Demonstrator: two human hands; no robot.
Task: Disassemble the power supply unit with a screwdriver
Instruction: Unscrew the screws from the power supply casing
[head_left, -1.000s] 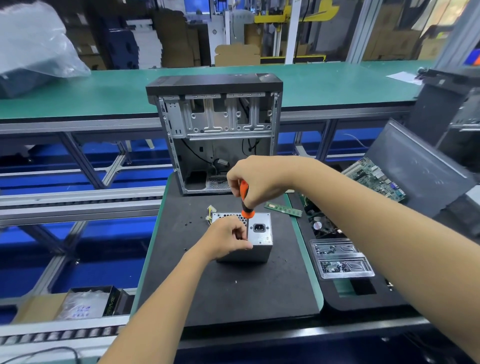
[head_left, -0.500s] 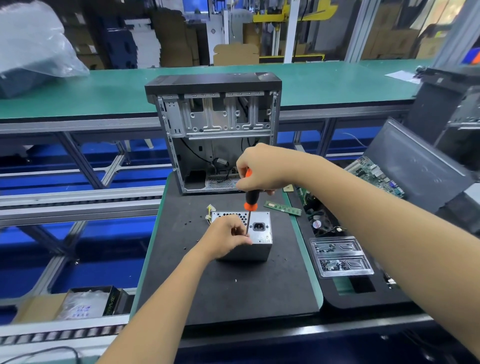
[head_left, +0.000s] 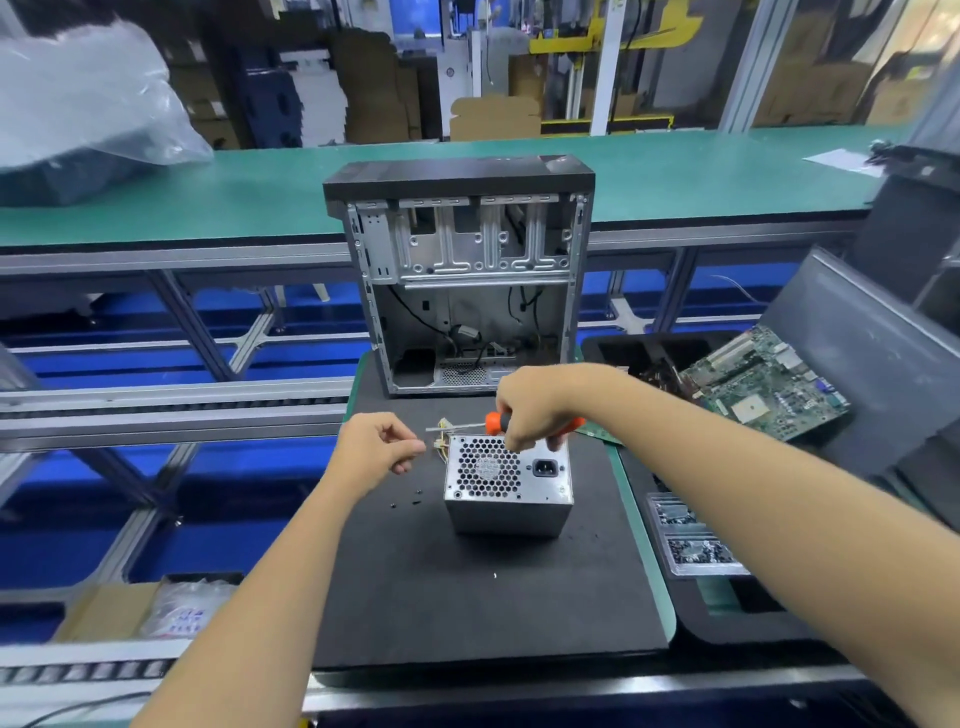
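Power supply unit (head_left: 508, 486) upright mid black mat (head_left: 467, 597), fan grille up, unsupported. Right hand (head_left: 535, 402) clenched round screwdriver (head_left: 491, 423), shaft level, tip leftward. Left hand (head_left: 376, 449) beside tip, fingertips pinched; contents indiscernible. Loose screws (head_left: 415, 496) on mat: roll-off, loss likely. Unit tip-over possible under tool push.

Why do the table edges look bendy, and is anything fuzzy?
Head view: the wide lens bows the green bench near the edges; the left hand and screwdriver tip are smeared by motion; the power supply is sharp, evenly lit.

Power supply (head_left: 508, 486) before case (head_left: 460, 270)
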